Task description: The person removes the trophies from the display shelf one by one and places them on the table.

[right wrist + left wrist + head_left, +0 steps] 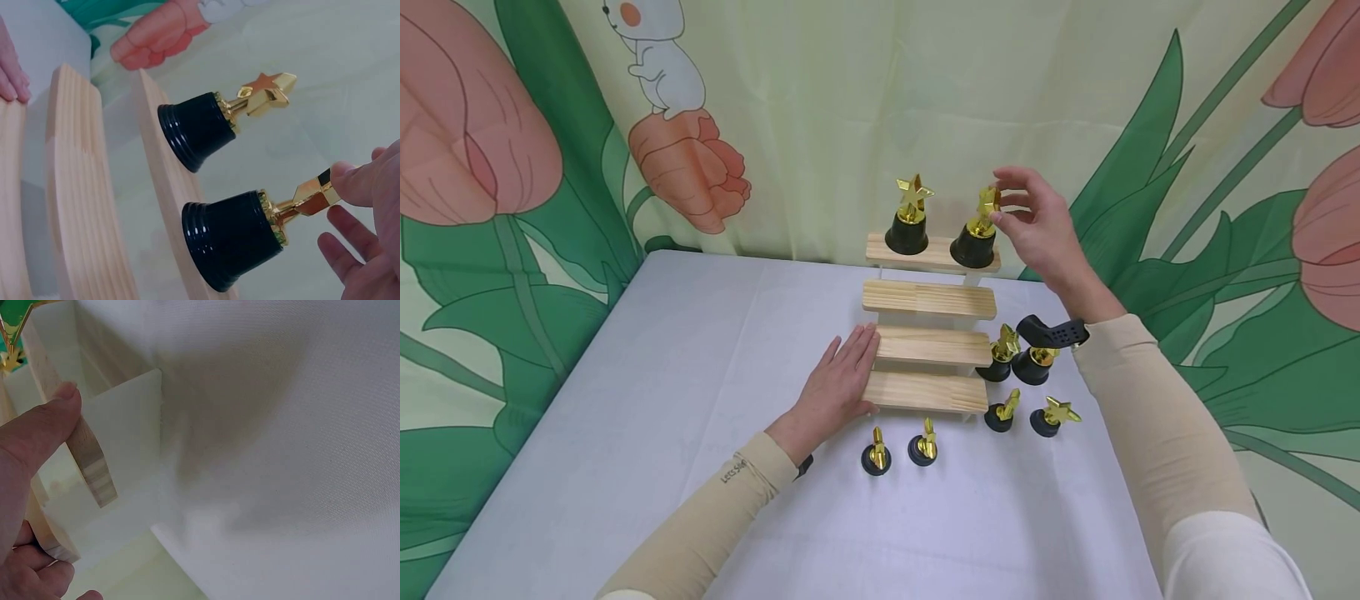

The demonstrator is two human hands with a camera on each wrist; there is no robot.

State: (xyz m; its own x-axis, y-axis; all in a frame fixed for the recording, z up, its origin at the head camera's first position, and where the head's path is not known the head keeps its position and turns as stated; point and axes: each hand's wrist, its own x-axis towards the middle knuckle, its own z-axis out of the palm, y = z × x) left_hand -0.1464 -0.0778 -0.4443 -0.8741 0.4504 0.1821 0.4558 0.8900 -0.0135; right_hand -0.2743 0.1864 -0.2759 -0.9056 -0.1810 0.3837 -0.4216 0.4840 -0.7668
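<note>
In the head view my right hand pinches the gold star of a black-based star trophy on the top step of a wooden tiered stand. The right wrist view shows the thumb on that star and the trophy's base at the board. Another star trophy stands to its left on the same step. My left hand rests at the left ends of the two lower steps, fingers extended. In the left wrist view its thumb lies against a step's end.
Two small trophies stand in front of the stand. To its right are two small ones, including a star trophy, and two larger ones partly behind my wristband. A white cloth covers the table; a printed curtain hangs behind.
</note>
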